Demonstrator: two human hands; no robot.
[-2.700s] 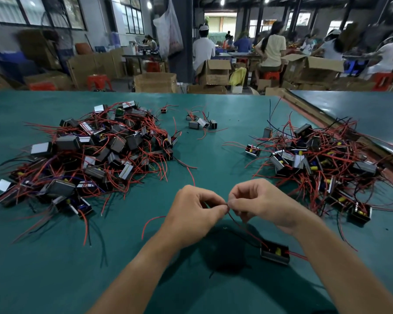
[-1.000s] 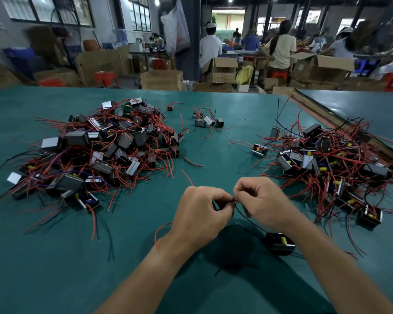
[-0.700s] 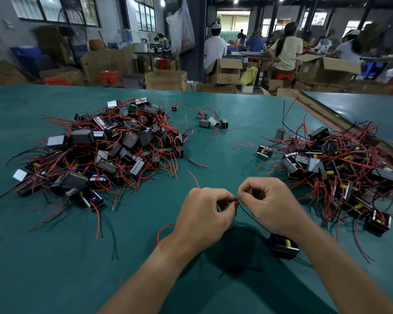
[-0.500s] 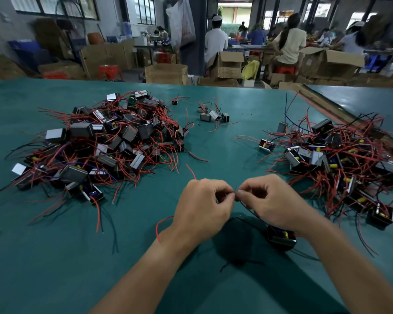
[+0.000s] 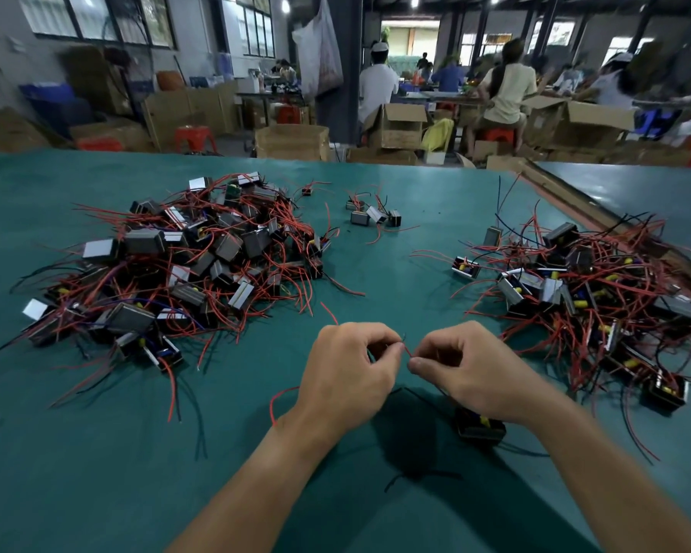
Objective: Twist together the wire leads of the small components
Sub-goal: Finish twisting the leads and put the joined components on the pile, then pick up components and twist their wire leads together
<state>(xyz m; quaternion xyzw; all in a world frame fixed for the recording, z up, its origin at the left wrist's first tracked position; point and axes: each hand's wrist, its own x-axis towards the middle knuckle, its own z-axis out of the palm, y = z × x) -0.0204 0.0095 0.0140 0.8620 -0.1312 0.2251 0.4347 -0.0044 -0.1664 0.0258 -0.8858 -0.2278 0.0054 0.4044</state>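
The left hand [image 5: 348,377] and right hand [image 5: 471,373] met just above a small, boxy black component [image 5: 480,429] lying on the smooth teal table [image 5: 96,472]. On each hand the curled fingers pinched, thumb against forefinger, a thin red wire lead [image 5: 407,350] stretched between them. Far left of the component sat a tangled heap [image 5: 184,269] of grey blocks and red wires, and to the component's right a second heap [image 5: 583,289].
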